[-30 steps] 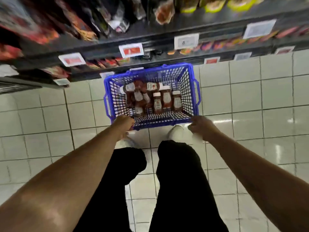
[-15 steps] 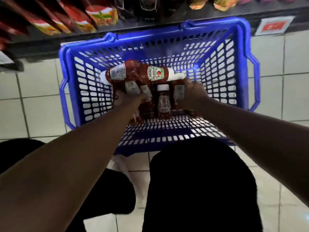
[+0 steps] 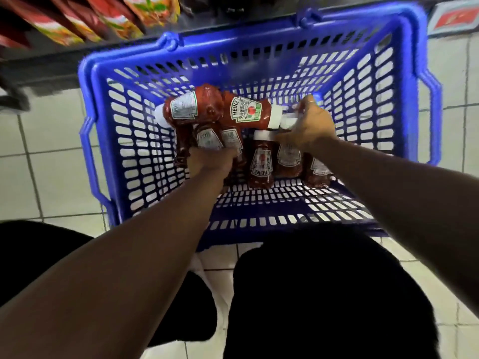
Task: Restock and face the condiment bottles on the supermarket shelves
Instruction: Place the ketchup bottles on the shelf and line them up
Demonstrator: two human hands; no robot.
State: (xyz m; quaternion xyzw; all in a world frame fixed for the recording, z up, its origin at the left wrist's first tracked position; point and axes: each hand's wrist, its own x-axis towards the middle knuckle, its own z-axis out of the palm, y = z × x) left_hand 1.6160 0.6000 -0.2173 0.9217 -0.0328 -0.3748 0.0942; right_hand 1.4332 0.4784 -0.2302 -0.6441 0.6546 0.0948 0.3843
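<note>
A blue plastic basket (image 3: 103, 141) stands on the tiled floor in front of the shelf, holding several ketchup bottles. Two lie on their sides on top: one with its back label up (image 3: 191, 107), one showing the Heinz label (image 3: 246, 112). My left hand (image 3: 210, 159) grips the bottles (image 3: 207, 138) standing at the basket's left centre. My right hand (image 3: 311, 123) holds the white cap end of the lying Heinz bottle. More bottles (image 3: 261, 161) stand upright between and under my hands.
The bottom shelf (image 3: 51, 63) runs along the top, with red and orange pouches (image 3: 108, 16) above it. A red price tag (image 3: 453, 19) sits at the top right. My dark-trousered legs (image 3: 324, 294) crouch just behind the basket on white tiles.
I have crouched from standing and come close to the basket. Both hands went from its near rim into it; the left now grips upright bottles, the right has reached the lying bottle's cap.
</note>
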